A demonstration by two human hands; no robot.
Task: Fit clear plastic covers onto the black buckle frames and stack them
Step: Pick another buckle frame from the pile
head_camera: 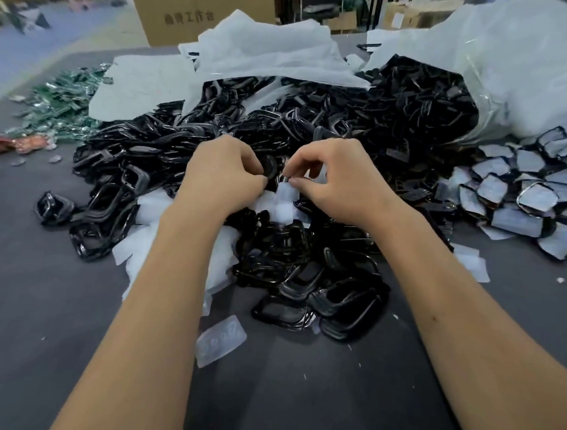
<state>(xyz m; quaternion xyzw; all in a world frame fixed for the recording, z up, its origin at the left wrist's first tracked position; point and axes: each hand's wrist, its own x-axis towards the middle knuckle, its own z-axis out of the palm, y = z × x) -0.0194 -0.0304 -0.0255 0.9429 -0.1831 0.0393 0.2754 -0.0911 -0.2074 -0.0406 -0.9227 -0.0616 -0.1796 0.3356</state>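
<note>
Left hand (225, 175): fingers curled, pinching a black buckle frame (272, 169) whose curved edge shows just right of the fingertips, above the heap.

Right hand (336, 184): thumb and forefinger pinched narrow on a clear plastic cover (284, 201), which hangs below the pinch, between the two hands and just beside the held frame. Whether cover and frame touch cannot be told.

Heap of loose black buckle frames (280, 132): spread across the dark grey table (299, 396), under and beyond both hands, running back to the mouth of a clear plastic bag (512, 79) at right.

Loose clear covers (175, 242): a pale pile beneath the left forearm; one single cover (220, 340) lies alone on the table, nearer the viewer.

Covered frames (523, 194): overlapping pile at far right, well apart from the hands.

White wrapping sheets (251, 55): behind the heap.

Green glinting pieces (61, 104): far left.

Cardboard box (194, 9): behind the table, printed characters on its face.
</note>
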